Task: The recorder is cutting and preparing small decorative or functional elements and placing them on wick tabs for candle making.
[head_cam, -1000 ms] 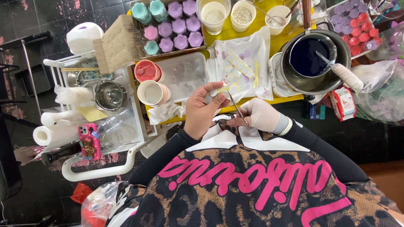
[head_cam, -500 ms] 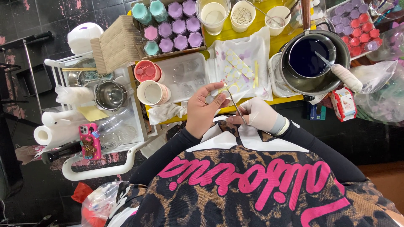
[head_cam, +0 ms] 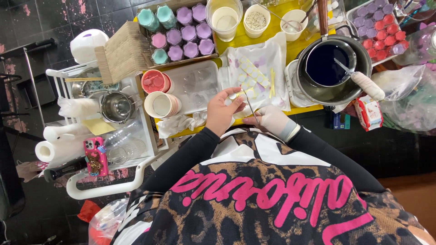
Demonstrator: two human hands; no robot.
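Observation:
My bare left hand (head_cam: 221,113) pinches a small pale round tab (head_cam: 235,95) between its fingertips. My right hand (head_cam: 269,120), in a white glove, holds a thin wick (head_cam: 251,106) that rises up towards the tab. Both hands meet over the front edge of the yellow table (head_cam: 272,31). Just beyond them a sheet of round pale stickers (head_cam: 253,79) lies on a white plastic bag (head_cam: 277,54). A clear mould tray (head_cam: 195,86) is left of the hands.
A pot of dark blue liquid (head_cam: 329,66) with a white-handled tool (head_cam: 367,85) stands at right. Pink cups (head_cam: 156,81), white cups (head_cam: 161,104) and a box of purple and teal moulds (head_cam: 181,31) are at left. A white trolley (head_cam: 106,188) holds a metal pot (head_cam: 116,106) and a pink phone (head_cam: 95,156).
Both hands stay together at the table's front edge. The left fingertips with the tab have lifted slightly towards the sticker sheet.

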